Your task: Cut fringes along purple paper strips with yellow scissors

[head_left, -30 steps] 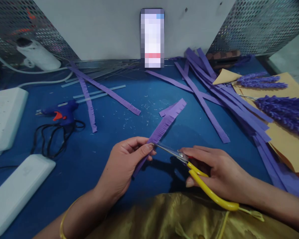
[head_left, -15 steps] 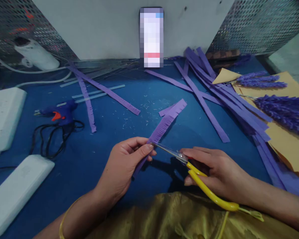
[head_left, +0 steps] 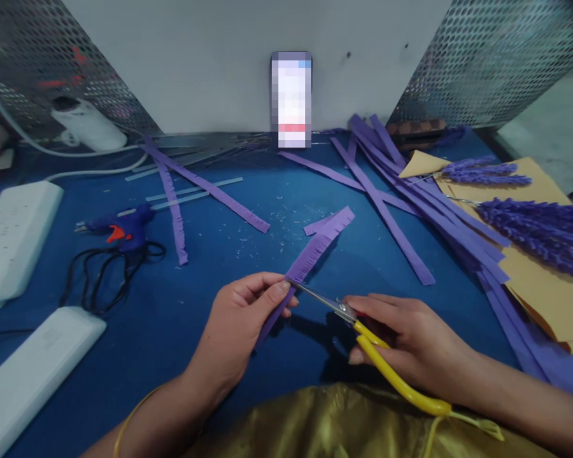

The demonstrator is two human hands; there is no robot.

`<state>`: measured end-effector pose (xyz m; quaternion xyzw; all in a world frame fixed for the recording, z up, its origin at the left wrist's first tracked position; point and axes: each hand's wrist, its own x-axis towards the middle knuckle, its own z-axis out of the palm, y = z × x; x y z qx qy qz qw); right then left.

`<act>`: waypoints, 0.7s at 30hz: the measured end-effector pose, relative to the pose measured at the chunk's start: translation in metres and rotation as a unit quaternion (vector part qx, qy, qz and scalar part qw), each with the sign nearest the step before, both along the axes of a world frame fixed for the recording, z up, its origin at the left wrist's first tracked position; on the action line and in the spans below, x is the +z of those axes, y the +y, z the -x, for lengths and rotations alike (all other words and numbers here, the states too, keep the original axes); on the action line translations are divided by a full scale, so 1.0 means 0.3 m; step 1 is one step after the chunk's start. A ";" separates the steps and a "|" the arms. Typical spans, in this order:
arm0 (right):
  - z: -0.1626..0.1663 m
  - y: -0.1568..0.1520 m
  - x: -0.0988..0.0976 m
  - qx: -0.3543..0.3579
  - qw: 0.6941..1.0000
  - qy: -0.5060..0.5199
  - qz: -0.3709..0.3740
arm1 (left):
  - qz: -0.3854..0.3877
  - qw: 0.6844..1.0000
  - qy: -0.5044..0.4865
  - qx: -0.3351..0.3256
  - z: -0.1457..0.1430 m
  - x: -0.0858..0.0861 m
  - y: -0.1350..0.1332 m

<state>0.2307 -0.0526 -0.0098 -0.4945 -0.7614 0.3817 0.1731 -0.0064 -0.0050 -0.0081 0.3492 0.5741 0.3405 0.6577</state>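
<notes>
A purple paper strip with a row of fine cuts along one edge is pinched between the thumb and fingers of my left hand. Its upper end points away to the right, and its lower end hangs below my fingers. My right hand grips yellow-handled scissors. The blades reach left to the strip's edge, right beside my left thumb, and look nearly closed there. Part of the scissor handle is hidden by my right fingers. Just behind the held strip, a short purple piece shows.
A blue glue gun with a black cord and white power strips lie left. Fringed strips and tiny scraps lie ahead. Uncut purple strips, purple flower stems and tan paper fill the right. A phone leans at the back.
The view has tilted slightly, so everything sits a little lower in the picture. Both hands keep their grips, with the scissors still at the strip; the blades look slightly more closed.
</notes>
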 end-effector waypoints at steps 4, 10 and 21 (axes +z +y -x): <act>0.007 0.001 0.001 -0.012 1.000 -0.004 0.026 | -0.014 1.000 0.001 -0.002 -0.003 -0.005 -0.003; 0.005 -0.002 -0.006 -0.006 1.000 0.010 0.015 | -0.014 1.000 0.012 -0.019 -0.007 0.002 -0.006; 0.003 -0.001 -0.006 -0.006 1.000 0.010 0.018 | 0.009 1.000 -0.022 -0.008 -0.005 0.002 -0.004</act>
